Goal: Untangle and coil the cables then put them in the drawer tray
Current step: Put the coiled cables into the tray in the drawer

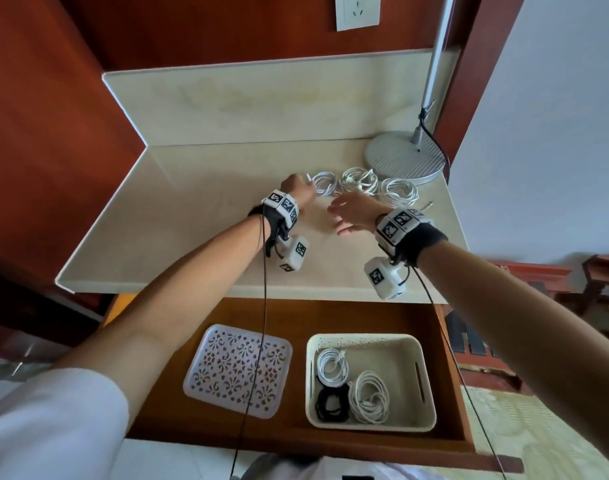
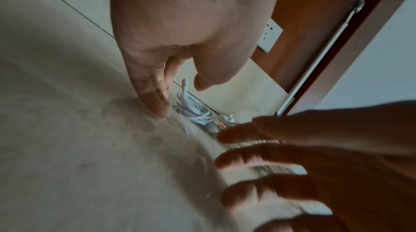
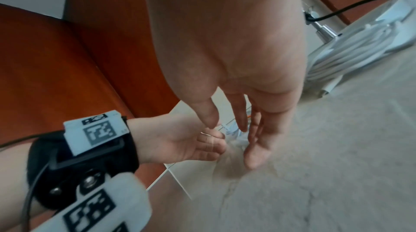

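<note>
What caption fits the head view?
Both hands reach for white cables on the counter; three coils fill the tray.

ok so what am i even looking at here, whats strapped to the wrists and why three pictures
A person, no robot. One camera sits on the head, one on each wrist; the tagged white blocks are those wrist cameras. The left hand and right hand reach toward white cables on the cream counter, beside a lamp base. Neither hand has a clear grip on anything yet. Below, the open drawer holds a cream tray with coiled cables inside, plus a patterned tray.
</note>
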`<move>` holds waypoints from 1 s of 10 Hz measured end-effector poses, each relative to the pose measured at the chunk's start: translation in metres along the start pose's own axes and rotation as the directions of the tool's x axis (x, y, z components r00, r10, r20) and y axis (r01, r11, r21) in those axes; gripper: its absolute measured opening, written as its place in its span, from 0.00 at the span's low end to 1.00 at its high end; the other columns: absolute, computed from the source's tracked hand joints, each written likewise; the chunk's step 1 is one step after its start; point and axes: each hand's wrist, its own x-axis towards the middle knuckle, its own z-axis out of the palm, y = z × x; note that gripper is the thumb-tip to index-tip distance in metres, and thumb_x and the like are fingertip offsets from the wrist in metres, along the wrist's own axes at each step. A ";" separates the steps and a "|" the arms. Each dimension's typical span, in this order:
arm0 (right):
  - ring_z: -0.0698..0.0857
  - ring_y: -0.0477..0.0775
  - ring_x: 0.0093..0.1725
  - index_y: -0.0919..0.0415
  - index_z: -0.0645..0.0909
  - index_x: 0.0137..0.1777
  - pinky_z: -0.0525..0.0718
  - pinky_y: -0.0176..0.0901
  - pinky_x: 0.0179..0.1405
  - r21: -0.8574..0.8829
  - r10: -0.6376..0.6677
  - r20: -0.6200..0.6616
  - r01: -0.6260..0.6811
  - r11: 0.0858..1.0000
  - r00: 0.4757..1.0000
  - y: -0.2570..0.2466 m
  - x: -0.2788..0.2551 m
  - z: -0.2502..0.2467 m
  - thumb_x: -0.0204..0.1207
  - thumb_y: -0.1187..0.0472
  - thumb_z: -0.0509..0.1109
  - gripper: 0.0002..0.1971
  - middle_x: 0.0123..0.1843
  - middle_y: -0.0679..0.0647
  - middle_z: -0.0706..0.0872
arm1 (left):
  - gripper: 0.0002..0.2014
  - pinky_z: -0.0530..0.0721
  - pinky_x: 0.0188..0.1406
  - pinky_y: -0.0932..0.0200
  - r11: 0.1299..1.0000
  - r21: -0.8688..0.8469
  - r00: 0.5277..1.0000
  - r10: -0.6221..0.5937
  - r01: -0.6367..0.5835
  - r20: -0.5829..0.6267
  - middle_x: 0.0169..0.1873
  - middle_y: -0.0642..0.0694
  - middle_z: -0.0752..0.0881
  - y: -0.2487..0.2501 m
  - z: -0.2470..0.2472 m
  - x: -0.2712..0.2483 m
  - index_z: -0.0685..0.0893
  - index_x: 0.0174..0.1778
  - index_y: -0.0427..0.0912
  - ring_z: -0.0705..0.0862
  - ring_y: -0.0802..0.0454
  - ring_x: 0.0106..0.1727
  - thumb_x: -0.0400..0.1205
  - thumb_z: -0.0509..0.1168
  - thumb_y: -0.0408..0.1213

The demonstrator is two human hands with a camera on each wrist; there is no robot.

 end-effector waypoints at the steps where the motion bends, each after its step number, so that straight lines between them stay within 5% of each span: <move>1: 0.84 0.65 0.72 0.66 0.76 0.78 0.82 0.53 0.68 -0.310 -0.076 0.038 0.084 0.947 0.996 0.010 0.017 -0.003 0.88 0.58 0.68 0.22 0.67 0.62 0.86 | 0.21 0.88 0.49 0.52 1.000 0.025 1.000 0.008 -0.008 -0.002 0.52 0.34 0.93 0.003 0.005 0.028 0.89 0.55 0.31 0.92 0.35 0.53 0.85 0.66 0.49; 2: 0.91 0.66 0.50 0.73 0.83 0.69 0.88 0.51 0.52 -0.030 0.037 0.004 -0.037 0.999 0.999 0.011 0.022 -0.001 0.89 0.61 0.67 0.17 0.49 0.62 0.90 | 0.16 0.83 0.44 0.53 0.994 0.094 0.998 0.059 -0.060 0.008 0.52 0.33 0.92 0.005 0.008 0.041 0.90 0.51 0.30 0.91 0.35 0.54 0.82 0.72 0.43; 3: 0.92 0.71 0.54 0.75 0.84 0.66 0.90 0.57 0.57 -0.057 0.015 0.003 -0.014 0.998 1.000 0.012 0.022 0.002 0.89 0.60 0.66 0.16 0.55 0.71 0.91 | 0.05 0.84 0.57 0.52 0.983 0.148 0.994 0.105 -0.108 0.030 0.52 0.32 0.90 0.010 0.009 0.042 0.90 0.46 0.33 0.88 0.38 0.55 0.81 0.73 0.32; 4: 0.92 0.66 0.48 0.74 0.84 0.65 0.90 0.57 0.56 -0.070 -0.020 -0.049 0.016 0.997 0.999 0.012 0.027 0.000 0.89 0.61 0.66 0.15 0.56 0.70 0.91 | 0.11 0.80 0.50 0.53 0.970 0.200 0.990 0.134 -0.141 0.049 0.46 0.38 0.85 0.006 0.008 0.043 0.81 0.34 0.42 0.82 0.44 0.49 0.80 0.75 0.31; 6: 0.95 0.64 0.40 0.77 0.86 0.52 0.93 0.63 0.53 -0.099 -0.022 -0.118 0.010 0.995 0.993 0.012 0.034 0.005 0.85 0.62 0.67 0.14 0.39 0.68 0.93 | 0.09 0.81 0.37 0.56 0.970 0.201 0.988 0.115 -0.133 0.099 0.41 0.43 0.89 -0.022 -0.004 0.033 0.86 0.45 0.38 0.87 0.44 0.39 0.78 0.78 0.38; 7: 0.92 0.54 0.27 0.74 0.86 0.49 0.95 0.52 0.44 -0.127 -0.027 -0.165 0.006 0.992 0.986 0.006 0.032 0.011 0.85 0.60 0.68 0.15 0.29 0.61 0.90 | 0.07 0.81 0.29 0.62 0.978 0.156 0.982 0.112 -0.136 0.151 0.40 0.41 0.92 -0.038 -0.012 0.025 0.90 0.47 0.39 0.85 0.51 0.26 0.80 0.77 0.39; 8: 0.86 0.48 0.18 0.70 0.84 0.44 0.86 0.36 0.22 -0.142 -0.030 -0.185 0.003 0.990 0.982 0.003 0.030 0.019 0.87 0.55 0.68 0.18 0.23 0.58 0.87 | 0.12 0.83 0.31 0.61 0.986 0.107 0.979 0.104 -0.124 0.178 0.42 0.43 0.93 -0.050 -0.020 0.014 0.88 0.53 0.40 0.85 0.54 0.26 0.80 0.79 0.41; 9: 0.84 0.47 0.15 0.67 0.82 0.38 0.81 0.34 0.15 -0.146 -0.029 -0.185 0.001 0.989 0.982 0.006 0.029 0.027 0.88 0.53 0.68 0.20 0.22 0.57 0.87 | 0.12 0.86 0.36 0.59 0.988 0.101 0.976 0.099 -0.120 0.192 0.44 0.41 0.93 -0.062 -0.027 0.002 0.88 0.54 0.39 0.87 0.51 0.30 0.80 0.79 0.41; 10: 0.86 0.51 0.19 0.71 0.85 0.49 0.82 0.38 0.16 -0.214 -0.048 -0.195 0.005 0.977 0.980 0.006 0.029 0.033 0.86 0.53 0.72 0.18 0.33 0.61 0.90 | 0.08 0.84 0.32 0.61 0.987 0.077 0.975 0.122 -0.138 0.186 0.45 0.40 0.94 -0.069 -0.032 -0.010 0.87 0.51 0.43 0.86 0.52 0.28 0.80 0.78 0.37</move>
